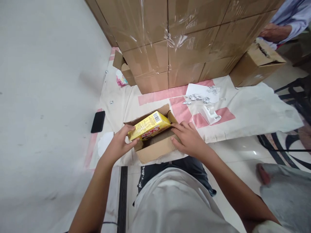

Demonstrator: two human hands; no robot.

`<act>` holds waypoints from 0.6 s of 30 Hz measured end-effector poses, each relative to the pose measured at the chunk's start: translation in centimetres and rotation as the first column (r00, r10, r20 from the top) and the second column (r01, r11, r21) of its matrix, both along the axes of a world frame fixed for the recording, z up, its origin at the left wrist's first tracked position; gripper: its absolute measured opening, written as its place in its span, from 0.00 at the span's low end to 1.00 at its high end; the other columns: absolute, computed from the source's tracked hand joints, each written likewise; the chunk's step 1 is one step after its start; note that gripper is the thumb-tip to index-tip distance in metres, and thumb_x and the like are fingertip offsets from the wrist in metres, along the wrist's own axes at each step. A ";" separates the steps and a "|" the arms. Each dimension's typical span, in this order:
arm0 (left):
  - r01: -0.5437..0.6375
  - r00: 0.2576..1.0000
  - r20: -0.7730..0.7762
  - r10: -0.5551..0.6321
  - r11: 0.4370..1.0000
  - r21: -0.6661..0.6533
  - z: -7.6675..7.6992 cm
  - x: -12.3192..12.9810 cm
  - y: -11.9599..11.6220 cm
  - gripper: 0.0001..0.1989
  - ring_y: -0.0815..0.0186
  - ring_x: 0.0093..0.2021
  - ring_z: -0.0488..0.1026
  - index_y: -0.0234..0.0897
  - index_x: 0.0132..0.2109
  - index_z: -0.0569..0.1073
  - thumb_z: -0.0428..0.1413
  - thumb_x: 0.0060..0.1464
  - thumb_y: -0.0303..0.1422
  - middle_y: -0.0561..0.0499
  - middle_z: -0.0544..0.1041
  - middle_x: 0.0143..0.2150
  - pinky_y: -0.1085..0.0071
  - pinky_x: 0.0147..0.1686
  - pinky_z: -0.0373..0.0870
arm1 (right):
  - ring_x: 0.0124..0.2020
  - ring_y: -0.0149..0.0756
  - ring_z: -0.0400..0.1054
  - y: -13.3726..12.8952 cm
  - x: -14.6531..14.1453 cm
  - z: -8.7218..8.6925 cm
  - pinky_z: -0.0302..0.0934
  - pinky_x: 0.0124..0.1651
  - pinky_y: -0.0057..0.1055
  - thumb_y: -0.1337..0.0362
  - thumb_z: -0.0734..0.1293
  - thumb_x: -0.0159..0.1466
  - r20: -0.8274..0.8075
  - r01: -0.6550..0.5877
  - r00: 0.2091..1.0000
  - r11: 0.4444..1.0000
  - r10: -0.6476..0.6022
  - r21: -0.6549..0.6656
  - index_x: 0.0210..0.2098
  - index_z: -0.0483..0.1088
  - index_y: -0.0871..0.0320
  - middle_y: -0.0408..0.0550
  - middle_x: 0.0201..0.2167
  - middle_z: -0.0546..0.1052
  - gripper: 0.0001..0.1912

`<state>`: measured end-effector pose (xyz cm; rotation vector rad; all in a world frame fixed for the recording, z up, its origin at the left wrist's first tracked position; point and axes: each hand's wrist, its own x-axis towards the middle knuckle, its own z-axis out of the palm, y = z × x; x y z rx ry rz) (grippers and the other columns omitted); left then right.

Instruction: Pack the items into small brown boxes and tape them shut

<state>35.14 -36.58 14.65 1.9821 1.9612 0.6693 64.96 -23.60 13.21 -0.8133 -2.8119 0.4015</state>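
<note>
Beyond the open carton, we find a strip of cloth where a hand could pass from side to side, but the stacked boxes close it at the back, and the foil scraps and the tape dispenser stand in the way toward the right. Inside the carton, the yellow box fills the far part, so we see only a narrow gap beside the near flap, while the left hand and the right hand block the two ends.

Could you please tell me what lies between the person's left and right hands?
In the head view, a yellow carton in an open cardboard box lies between the left hand and the right hand.
</note>
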 end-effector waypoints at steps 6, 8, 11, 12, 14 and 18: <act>0.152 0.975 -0.135 -0.174 0.975 -0.160 -0.1 1.5 1.3 0.15 0.56 0.52 0.76 0.40 0.55 0.69 0.55 0.63 0.36 0.45 0.77 0.54 0.60 0.51 0.71 | 0.47 0.51 0.64 1.5 -0.8 1.3 0.50 0.47 0.48 0.46 0.60 0.73 0.128 -0.155 0.983 0.975 0.135 0.158 0.37 0.82 0.60 0.57 0.43 0.80 0.27; 0.143 0.962 -0.205 -0.182 0.970 -0.195 0.3 1.7 1.6 0.15 0.55 0.52 0.76 0.41 0.55 0.70 0.54 0.64 0.38 0.45 0.78 0.55 0.57 0.53 0.67 | 0.47 0.52 0.64 2.4 -1.1 1.4 0.50 0.48 0.48 0.44 0.59 0.72 0.174 -0.228 0.965 0.953 0.195 0.197 0.35 0.82 0.60 0.57 0.43 0.80 0.30; 0.119 0.922 -0.330 -0.201 0.960 -0.252 1.2 1.6 1.6 0.16 0.54 0.52 0.78 0.43 0.56 0.70 0.52 0.66 0.42 0.46 0.80 0.57 0.52 0.57 0.59 | 0.46 0.53 0.63 3.3 -1.4 1.3 0.51 0.46 0.48 0.41 0.57 0.72 0.230 -0.327 0.934 0.917 0.275 0.228 0.34 0.81 0.60 0.57 0.47 0.79 0.32; 0.109 0.905 -0.371 -0.207 0.957 -0.269 1.4 1.6 1.6 0.17 0.53 0.52 0.78 0.44 0.59 0.70 0.52 0.66 0.43 0.45 0.80 0.56 0.51 0.57 0.57 | 0.46 0.54 0.64 3.4 -1.4 1.3 0.51 0.46 0.48 0.41 0.58 0.71 0.242 -0.348 0.925 0.908 0.292 0.234 0.35 0.81 0.60 0.57 0.48 0.78 0.32; 0.085 0.869 -0.445 -0.218 0.950 -0.299 1.6 1.6 1.6 0.23 0.50 0.52 0.78 0.45 0.65 0.67 0.53 0.66 0.42 0.43 0.82 0.54 0.51 0.55 0.57 | 0.44 0.54 0.64 3.7 -1.4 1.3 0.53 0.44 0.47 0.41 0.58 0.71 0.259 -0.380 0.912 0.892 0.318 0.243 0.40 0.80 0.60 0.58 0.49 0.78 0.31; 0.065 0.877 -0.440 -0.193 0.955 -0.289 0.9 1.3 1.6 0.28 0.49 0.53 0.78 0.41 0.68 0.63 0.52 0.65 0.43 0.39 0.79 0.58 0.53 0.53 0.58 | 0.41 0.52 0.66 4.4 -0.7 2.0 0.56 0.41 0.45 0.43 0.61 0.70 0.217 -0.421 0.900 0.883 0.378 0.209 0.48 0.73 0.61 0.60 0.50 0.75 0.27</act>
